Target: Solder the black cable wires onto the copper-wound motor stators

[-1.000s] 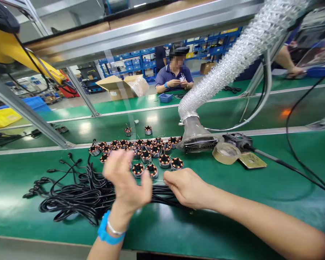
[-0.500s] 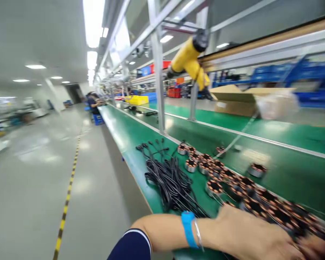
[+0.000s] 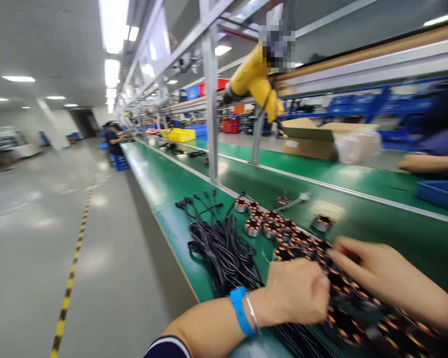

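Note:
Many copper-wound stators [image 3: 272, 227] lie in a dense group along the green bench [image 3: 164, 184]. My left hand [image 3: 298, 291], with a blue band and a silver bangle at its wrist, is closed over the group's near side; what its curled fingers hold, if anything, is hidden. Just to the right, my right hand [image 3: 373, 263] has thumb and fingers pressed together above the stators, and nothing can be made out between them. A bundle of black cables [image 3: 224, 248] spreads left of my left hand and passes under its wrist.
A yellow power tool [image 3: 256, 79] hangs above the bench beside a metal post [image 3: 211, 109]. Across the bench are an open cardboard box [image 3: 309, 141], a blue tray [image 3: 440, 194] and a person's arm [image 3: 429, 163]. Another person [image 3: 112, 139] sits far down the line.
Both hands have come up from the lower right corner, and my right hand now shows clearly. The view has shifted, bringing the person's arm and blue tray into sight at right.

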Available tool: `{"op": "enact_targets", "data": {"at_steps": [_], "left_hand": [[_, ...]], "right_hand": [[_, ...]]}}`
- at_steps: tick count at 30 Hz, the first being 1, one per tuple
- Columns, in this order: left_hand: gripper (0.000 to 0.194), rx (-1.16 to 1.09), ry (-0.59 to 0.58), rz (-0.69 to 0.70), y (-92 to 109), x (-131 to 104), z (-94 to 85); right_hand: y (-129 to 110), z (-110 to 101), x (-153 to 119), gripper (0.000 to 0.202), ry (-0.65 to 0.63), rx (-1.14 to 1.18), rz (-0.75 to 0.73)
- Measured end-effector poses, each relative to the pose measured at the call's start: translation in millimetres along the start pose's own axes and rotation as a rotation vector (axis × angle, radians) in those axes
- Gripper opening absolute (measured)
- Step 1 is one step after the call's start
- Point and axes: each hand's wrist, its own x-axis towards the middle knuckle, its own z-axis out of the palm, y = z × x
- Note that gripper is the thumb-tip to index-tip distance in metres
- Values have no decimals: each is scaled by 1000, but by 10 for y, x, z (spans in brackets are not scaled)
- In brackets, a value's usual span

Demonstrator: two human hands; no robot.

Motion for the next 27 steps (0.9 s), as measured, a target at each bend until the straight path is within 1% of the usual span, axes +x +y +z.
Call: {"op": "enact_targets", "data": {"at_steps": [2,3,4,6,8,9,12,16,19,24,27], "left_hand": [[19,-18,21,-29,-21,-14,-35],[19,-35,20,-25,-29,-11,-48],[19,-52,22,-18,-35,-2,-59],[21,-87,27,4,-48,19,-81],[22,-118,41,20,-62,27,-107],[22,-131,50,24,-70,23,-120],[21,-158,81,36,-94,3,-151],[16,-171,108,70,-100,-11,-161],[14,-181,134,82,-86,-26,-141],[12,-178,201,31,-71,-54,-71],[13,-154,234,33,-80,-53,-31]], "right_hand": [[49,-88,398,23,-5,-98,118],[121,-98,597,21,-12,-130,184],[220,-82,779,21,-23,-156,242],[443,16,1067,29,-59,-200,338],[611,169,1261,32,-94,-238,372],[661,249,1338,32,-104,-258,367],[718,458,1548,33,-117,-321,307],[713,619,1842,35,-116,-390,239],[642,693,2080,37,-98,-415,204],[366,764,2472,34,-114,-401,114],[188,705,2588,33,-144,-381,92]]}}
